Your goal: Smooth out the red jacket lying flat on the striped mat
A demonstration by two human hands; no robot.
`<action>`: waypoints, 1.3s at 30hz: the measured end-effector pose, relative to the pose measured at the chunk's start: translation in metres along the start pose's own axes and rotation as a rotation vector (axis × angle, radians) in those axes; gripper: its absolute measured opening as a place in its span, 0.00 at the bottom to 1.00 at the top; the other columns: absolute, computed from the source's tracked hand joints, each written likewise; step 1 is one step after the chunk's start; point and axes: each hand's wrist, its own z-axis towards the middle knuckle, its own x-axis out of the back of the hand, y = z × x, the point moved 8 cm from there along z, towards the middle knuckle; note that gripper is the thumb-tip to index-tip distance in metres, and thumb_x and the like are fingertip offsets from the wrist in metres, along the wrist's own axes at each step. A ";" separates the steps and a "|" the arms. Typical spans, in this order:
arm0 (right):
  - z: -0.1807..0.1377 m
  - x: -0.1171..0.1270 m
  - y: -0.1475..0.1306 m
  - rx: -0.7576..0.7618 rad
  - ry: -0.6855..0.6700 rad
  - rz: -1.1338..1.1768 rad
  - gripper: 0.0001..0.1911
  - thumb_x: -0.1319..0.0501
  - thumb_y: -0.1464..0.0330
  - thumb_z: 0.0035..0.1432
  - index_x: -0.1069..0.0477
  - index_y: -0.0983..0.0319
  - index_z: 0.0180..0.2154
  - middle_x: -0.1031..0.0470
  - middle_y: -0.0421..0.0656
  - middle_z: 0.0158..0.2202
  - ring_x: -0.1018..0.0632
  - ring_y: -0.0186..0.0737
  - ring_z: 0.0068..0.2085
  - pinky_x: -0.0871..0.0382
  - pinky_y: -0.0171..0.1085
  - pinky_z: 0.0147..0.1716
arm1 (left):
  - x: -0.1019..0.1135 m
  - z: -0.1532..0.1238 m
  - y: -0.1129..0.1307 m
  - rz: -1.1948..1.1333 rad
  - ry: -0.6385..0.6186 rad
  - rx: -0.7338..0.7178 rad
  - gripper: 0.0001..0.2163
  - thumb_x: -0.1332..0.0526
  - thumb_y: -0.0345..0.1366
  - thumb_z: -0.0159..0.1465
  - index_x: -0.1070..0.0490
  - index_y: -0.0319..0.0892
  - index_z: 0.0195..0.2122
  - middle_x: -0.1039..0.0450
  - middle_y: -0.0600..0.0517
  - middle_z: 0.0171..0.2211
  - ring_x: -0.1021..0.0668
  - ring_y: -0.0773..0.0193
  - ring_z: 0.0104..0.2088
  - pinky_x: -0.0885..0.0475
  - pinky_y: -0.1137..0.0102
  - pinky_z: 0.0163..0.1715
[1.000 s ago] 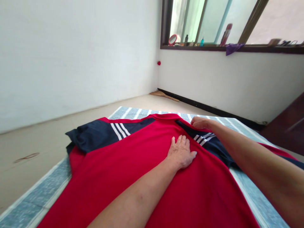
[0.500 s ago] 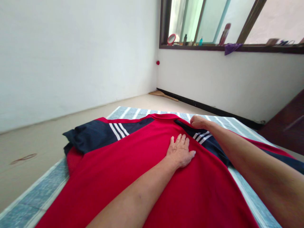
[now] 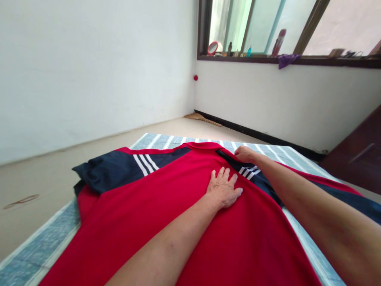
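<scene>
Spread out in front of me is a red shirt (image 3: 154,210) with navy shoulders and sleeves and white stripes on each shoulder. Its collar (image 3: 205,146) lies at the far end. My left hand (image 3: 224,187) rests flat on the upper body of the shirt, fingers spread. At the shoulder seam right of the collar, my right hand (image 3: 244,154) is closed on the shirt's edge, its fingertips partly hidden. The left sleeve (image 3: 102,172) lies bunched, while the right sleeve runs out beneath my right forearm.
Under the shirt is a blue-and-white striped cloth (image 3: 56,234). Beyond it, a broom-like object (image 3: 202,118) lies on the floor by the corner. A windowsill (image 3: 258,60) holds a round mirror (image 3: 212,48), bottles and a purple cloth (image 3: 288,60). Dark red furniture (image 3: 354,155) stands at right.
The view has shifted slightly, so everything appears a little further left. Both hands keep their places on the shirt.
</scene>
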 end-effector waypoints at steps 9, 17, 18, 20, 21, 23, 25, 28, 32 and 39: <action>-0.026 0.026 0.041 0.005 0.040 -0.052 0.12 0.36 0.59 0.50 0.23 0.62 0.28 0.27 0.39 0.24 0.27 0.35 0.28 0.39 0.31 0.26 | 0.001 0.000 0.001 0.007 -0.024 -0.007 0.26 0.56 0.51 0.66 0.47 0.49 0.64 0.57 0.40 0.67 0.55 0.48 0.66 0.60 0.44 0.59; -0.038 0.021 0.030 -0.114 0.334 -0.159 0.12 0.45 0.74 0.56 0.25 0.67 0.40 0.26 0.59 0.42 0.26 0.54 0.46 0.36 0.45 0.43 | 0.001 0.000 -0.002 0.026 0.001 0.005 0.26 0.55 0.51 0.66 0.46 0.50 0.63 0.58 0.42 0.67 0.56 0.47 0.66 0.59 0.45 0.59; -0.041 0.020 0.018 -0.077 0.370 -0.155 0.14 0.47 0.74 0.58 0.27 0.67 0.43 0.28 0.59 0.44 0.28 0.54 0.49 0.37 0.47 0.46 | 0.003 0.001 -0.002 0.029 0.012 0.011 0.26 0.54 0.52 0.65 0.45 0.51 0.63 0.58 0.43 0.67 0.57 0.47 0.66 0.59 0.46 0.59; -0.045 0.014 -0.010 0.046 0.409 -0.129 0.16 0.50 0.72 0.62 0.29 0.64 0.47 0.29 0.56 0.48 0.30 0.50 0.52 0.39 0.45 0.49 | 0.004 0.001 -0.003 0.039 0.024 0.021 0.26 0.53 0.54 0.64 0.45 0.53 0.63 0.57 0.44 0.67 0.57 0.45 0.66 0.60 0.45 0.59; -0.045 0.009 -0.025 0.125 0.405 -0.108 0.16 0.51 0.70 0.63 0.30 0.61 0.48 0.29 0.52 0.49 0.30 0.47 0.52 0.39 0.42 0.50 | 0.005 0.001 -0.003 0.047 0.024 0.023 0.27 0.53 0.54 0.64 0.44 0.53 0.62 0.57 0.45 0.67 0.56 0.44 0.66 0.60 0.45 0.59; -0.043 -0.004 -0.050 0.273 0.372 -0.059 0.16 0.50 0.66 0.64 0.32 0.57 0.51 0.30 0.45 0.53 0.30 0.41 0.53 0.38 0.36 0.50 | 0.006 0.002 -0.002 0.063 0.020 0.017 0.27 0.53 0.55 0.64 0.44 0.53 0.62 0.56 0.45 0.67 0.56 0.42 0.65 0.60 0.44 0.59; -0.035 -0.016 -0.062 0.351 0.340 -0.012 0.18 0.49 0.65 0.65 0.35 0.57 0.55 0.34 0.43 0.57 0.31 0.38 0.54 0.38 0.34 0.51 | 0.006 0.003 -0.002 0.067 0.024 0.013 0.28 0.52 0.55 0.64 0.46 0.52 0.63 0.57 0.44 0.67 0.55 0.43 0.65 0.59 0.45 0.59; -0.019 -0.026 -0.063 0.360 0.324 0.048 0.21 0.51 0.65 0.66 0.40 0.60 0.59 0.37 0.46 0.59 0.32 0.40 0.56 0.39 0.36 0.53 | 0.006 0.004 -0.002 0.054 0.032 0.010 0.28 0.52 0.54 0.64 0.47 0.54 0.63 0.56 0.44 0.67 0.55 0.44 0.65 0.59 0.45 0.59; -0.014 -0.018 -0.057 0.341 0.331 0.093 0.20 0.50 0.66 0.65 0.38 0.59 0.58 0.36 0.45 0.59 0.32 0.40 0.56 0.40 0.36 0.54 | 0.006 0.004 -0.002 0.051 0.043 0.007 0.29 0.52 0.55 0.64 0.47 0.51 0.64 0.55 0.43 0.67 0.54 0.44 0.65 0.59 0.45 0.59; -0.093 -0.013 -0.029 0.202 0.395 0.123 0.22 0.57 0.65 0.66 0.38 0.60 0.57 0.34 0.48 0.57 0.32 0.42 0.56 0.40 0.40 0.54 | 0.005 0.004 -0.005 0.047 0.001 0.033 0.31 0.54 0.56 0.64 0.48 0.45 0.64 0.56 0.41 0.67 0.55 0.45 0.66 0.59 0.46 0.59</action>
